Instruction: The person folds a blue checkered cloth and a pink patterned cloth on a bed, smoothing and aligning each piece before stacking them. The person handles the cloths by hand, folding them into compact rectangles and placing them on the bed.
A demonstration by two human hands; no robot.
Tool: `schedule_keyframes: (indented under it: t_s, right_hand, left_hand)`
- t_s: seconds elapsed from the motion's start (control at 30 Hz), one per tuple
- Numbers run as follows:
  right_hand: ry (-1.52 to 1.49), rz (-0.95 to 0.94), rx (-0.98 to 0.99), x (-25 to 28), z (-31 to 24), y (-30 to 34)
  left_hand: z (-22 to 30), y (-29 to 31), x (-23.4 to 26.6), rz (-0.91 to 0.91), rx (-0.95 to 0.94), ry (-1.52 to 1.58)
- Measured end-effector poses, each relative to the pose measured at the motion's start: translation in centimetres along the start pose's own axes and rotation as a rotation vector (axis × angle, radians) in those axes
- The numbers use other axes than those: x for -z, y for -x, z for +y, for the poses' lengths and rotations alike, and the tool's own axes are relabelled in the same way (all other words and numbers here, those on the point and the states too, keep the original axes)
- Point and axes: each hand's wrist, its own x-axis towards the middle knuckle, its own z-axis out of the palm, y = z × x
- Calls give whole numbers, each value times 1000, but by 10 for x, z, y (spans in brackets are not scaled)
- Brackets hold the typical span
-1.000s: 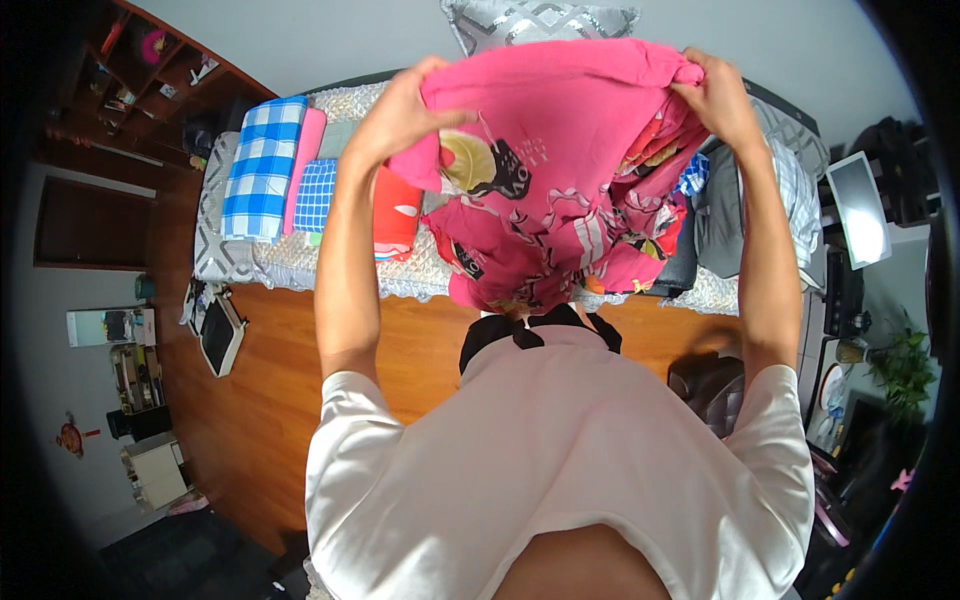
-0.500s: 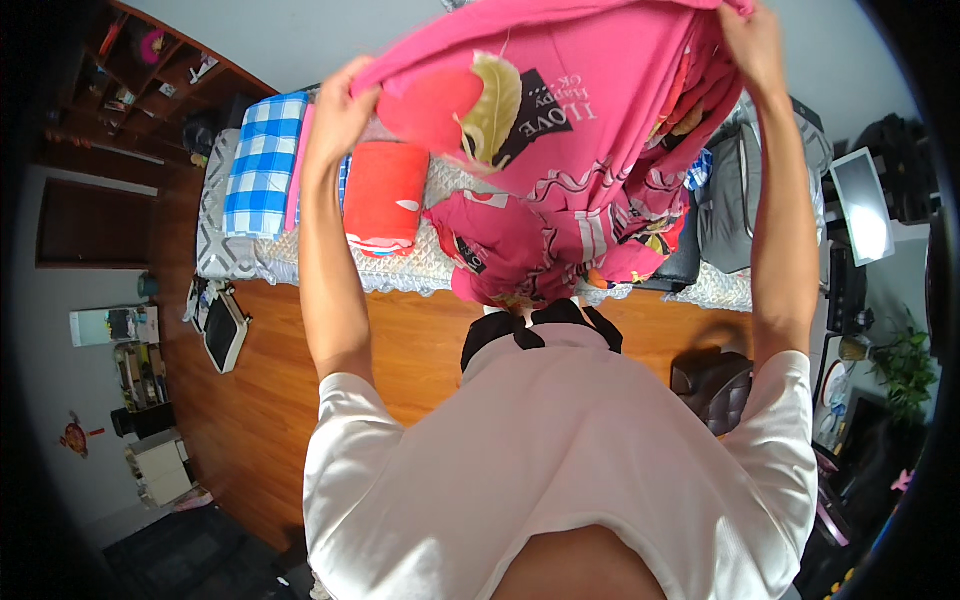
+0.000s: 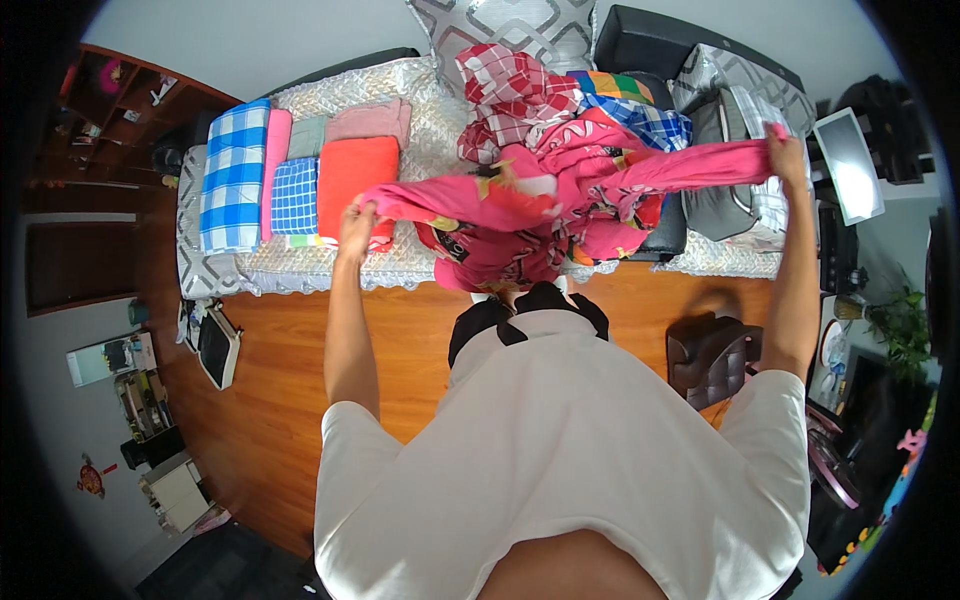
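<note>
A large pink printed sheet stretches between my hands, its middle bunched and hanging over the sofa's front edge. My left hand grips one corner, just in front of a folded red cloth. At the far right, my right hand is closed on another corner, held out beside a grey bag. Between the hands the sheet's upper edge sags, and its print shows only in folds. Behind it lies a crumpled red-and-white checked cloth, next to a blue checked cloth.
Folded cloths, among them a blue-and-white checked one, line the left of the quilted sofa. A patterned cushion leans at the back. A brown leather stool stands on the wooden floor at right; a scale-like box lies at left.
Both hands have come down from high up and spread farther apart. The pink sheet dropped with them, uncovering the checked cloths and the cushion behind.
</note>
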Motion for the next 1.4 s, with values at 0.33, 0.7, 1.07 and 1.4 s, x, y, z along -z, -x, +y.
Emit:
schedule_keyframes:
  t_s: [0.33, 0.7, 1.07, 1.4]
  right_hand:
    - [-133, 180, -246, 157, 145, -33]
    - [-124, -892, -395, -2, 70, 125]
    - [222, -108, 348, 79, 117, 48]
    - [439, -227, 286, 72, 211, 20]
  left_hand:
    - [-10, -29, 80, 655, -257, -542]
    - [-138, 115, 51, 145, 132, -1048]
    - [-149, 151, 169, 728, 341, -1125]
    - [-283, 186, 119, -23, 434, -1325]
